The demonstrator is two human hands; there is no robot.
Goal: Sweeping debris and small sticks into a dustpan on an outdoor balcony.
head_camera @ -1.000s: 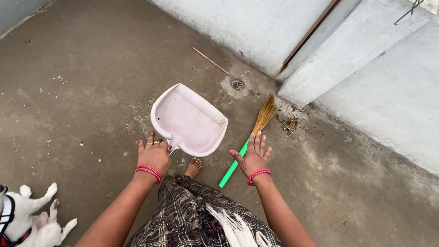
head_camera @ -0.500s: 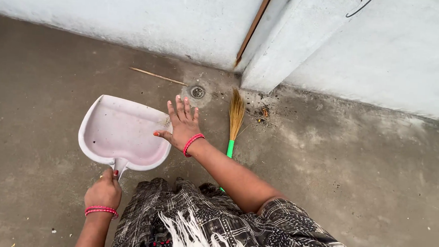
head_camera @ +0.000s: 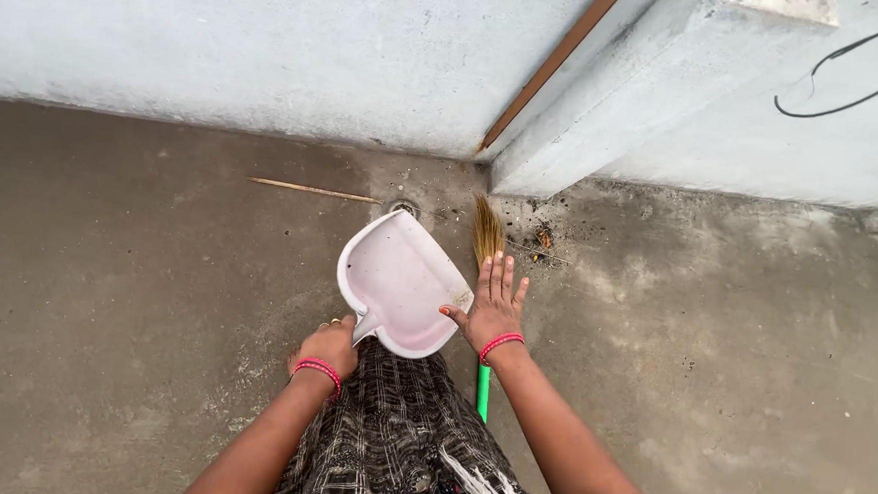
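A pale pink dustpan (head_camera: pixel 397 280) lies on the concrete floor in front of me. My left hand (head_camera: pixel 329 346) grips its short handle at the near end. My right hand (head_camera: pixel 494 302) is spread flat, fingers apart, resting beside the dustpan's right edge and over a small broom (head_camera: pixel 487 229) with straw bristles and a green handle (head_camera: pixel 482 392). The broom lies on the floor pointing toward the wall corner. Both wrists wear pink bangles. A dark checked garment covers my knees at the bottom.
A light blue wall (head_camera: pixel 269 48) runs along the back, with a jutting step (head_camera: pixel 667 109) at the right. A floor drain (head_camera: pixel 403 208) sits by the corner, a thin stick (head_camera: pixel 312 189) to its left, and dry debris (head_camera: pixel 545 238) by the step.
The view swung so the dustpan is now centred and the dog at the lower left is out of view. My right hand moved from the dustpan's far rim to its right edge over the broom.
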